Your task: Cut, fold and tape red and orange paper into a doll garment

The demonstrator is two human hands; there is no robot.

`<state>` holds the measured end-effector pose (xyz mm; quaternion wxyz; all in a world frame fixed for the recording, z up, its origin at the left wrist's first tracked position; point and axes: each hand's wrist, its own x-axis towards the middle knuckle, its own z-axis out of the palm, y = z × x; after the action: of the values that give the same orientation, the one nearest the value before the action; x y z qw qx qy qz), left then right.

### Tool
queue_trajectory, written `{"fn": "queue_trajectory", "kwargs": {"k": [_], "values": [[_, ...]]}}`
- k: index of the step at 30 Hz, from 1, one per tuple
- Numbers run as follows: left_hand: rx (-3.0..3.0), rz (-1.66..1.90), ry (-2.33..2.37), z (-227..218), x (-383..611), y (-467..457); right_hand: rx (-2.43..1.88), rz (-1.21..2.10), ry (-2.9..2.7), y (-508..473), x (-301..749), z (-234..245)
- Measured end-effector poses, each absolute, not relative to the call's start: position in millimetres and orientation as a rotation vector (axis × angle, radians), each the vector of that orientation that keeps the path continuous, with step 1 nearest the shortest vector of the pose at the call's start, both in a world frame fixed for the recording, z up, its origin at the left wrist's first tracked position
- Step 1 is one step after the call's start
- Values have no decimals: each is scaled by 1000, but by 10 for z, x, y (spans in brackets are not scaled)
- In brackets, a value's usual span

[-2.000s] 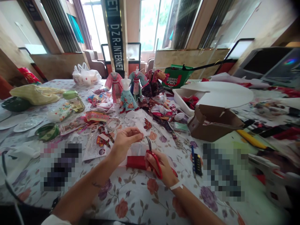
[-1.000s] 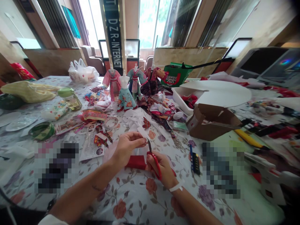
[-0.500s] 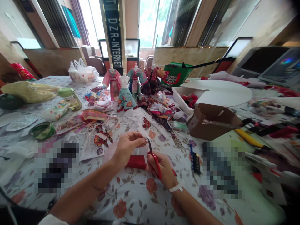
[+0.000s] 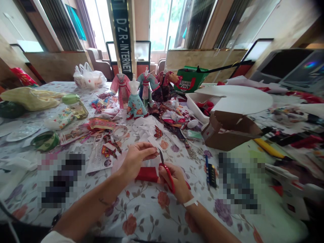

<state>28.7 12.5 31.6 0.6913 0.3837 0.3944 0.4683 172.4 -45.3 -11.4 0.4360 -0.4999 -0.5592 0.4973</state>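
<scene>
My left hand [image 4: 136,157] pinches a small white piece of fabric [image 4: 153,141] just above the table. My right hand [image 4: 174,180] grips red-handled scissors [image 4: 165,168], whose blades point up to the edge of that white piece. A folded red cloth [image 4: 147,174] lies on the floral tablecloth [image 4: 152,216] under and between both hands.
Small dolls in dresses [image 4: 134,98] stand at the middle back among fabric scraps. A brown cardboard box [image 4: 227,130] and a white tray [image 4: 196,104] are to the right. Tape rolls [image 4: 45,141], a jar [image 4: 76,104], a blue pen [image 4: 207,165] and a glue gun [image 4: 288,184] lie around.
Both hands hold almost the same place. The scissors stay at the white piece; the view has shifted slightly.
</scene>
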Motion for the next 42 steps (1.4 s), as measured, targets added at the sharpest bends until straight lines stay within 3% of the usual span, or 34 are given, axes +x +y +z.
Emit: {"fn": "queue_trajectory", "kwargs": {"k": [7, 42], "values": [[1133, 1249, 975, 298, 337, 87, -1224, 1276, -1365, -451, 1731, -148], [1051, 1021, 949, 288, 314, 78, -1290, 1216, -1317, -471, 1715, -135]]}}
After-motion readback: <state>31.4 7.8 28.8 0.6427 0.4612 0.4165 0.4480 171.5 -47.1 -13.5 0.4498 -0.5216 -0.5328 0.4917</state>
